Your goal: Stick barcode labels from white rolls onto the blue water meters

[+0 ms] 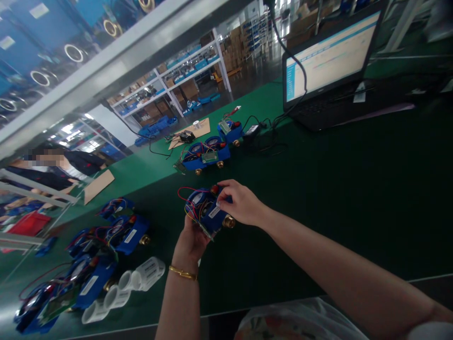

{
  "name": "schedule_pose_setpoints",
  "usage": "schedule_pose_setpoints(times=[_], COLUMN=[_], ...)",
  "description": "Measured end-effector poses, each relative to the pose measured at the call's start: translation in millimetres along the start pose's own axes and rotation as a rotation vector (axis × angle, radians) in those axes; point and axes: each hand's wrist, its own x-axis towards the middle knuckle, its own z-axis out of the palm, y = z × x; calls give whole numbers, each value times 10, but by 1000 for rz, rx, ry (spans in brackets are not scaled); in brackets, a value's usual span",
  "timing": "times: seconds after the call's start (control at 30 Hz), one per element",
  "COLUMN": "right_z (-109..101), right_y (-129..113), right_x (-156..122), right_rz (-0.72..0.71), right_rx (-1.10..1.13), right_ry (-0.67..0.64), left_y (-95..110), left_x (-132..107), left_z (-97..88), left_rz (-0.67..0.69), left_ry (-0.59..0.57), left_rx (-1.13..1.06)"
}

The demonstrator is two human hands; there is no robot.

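Observation:
A blue meter [208,215] with a round dial, loose red and yellow wires, a brass fitting [229,221] and a white printed label [214,211] is raised over the dark green bench. My left hand [191,238] grips it from below and the left, with a circuit board [205,231] hanging by the fingers. At its upper right side, my right hand [239,202] has bent fingers on the housing, near a red part and the label's upper end. Whether the right fingertips also pinch the label's edge is hard to make out.
Several similar blue meters [95,278] lie at left beside a curled strip of white labels [148,274]. More meters [207,156] stand farther back, near a cardboard sheet [203,127]. An open laptop [327,61] and cables occupy the back right. A metal shelf beam [116,61] crosses above.

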Motion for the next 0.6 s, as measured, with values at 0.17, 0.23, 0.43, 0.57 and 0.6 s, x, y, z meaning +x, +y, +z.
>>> schedule_pose_setpoints(times=[0.17,0.23,0.43,0.57,0.6], right_z=[16,19,16,34,39], right_y=[-1,-7,-25,-13,-13], right_x=[7,8,-15,-29,-31], right_rz=[-6,0,10,8,3], right_rx=[-6,-5,-6,-12,-14], right_ry=[20,23,35,51,59], left_y=[3,5,1,-8,-9], left_x=[8,10,12,-1,-5], left_z=[-19,-23,-17,-9,-8], left_rz=[2,1,5,13,12], left_ry=[-13,-18,-32,-29,-26], left_rx=[-3,-6,-22,-27,-30])
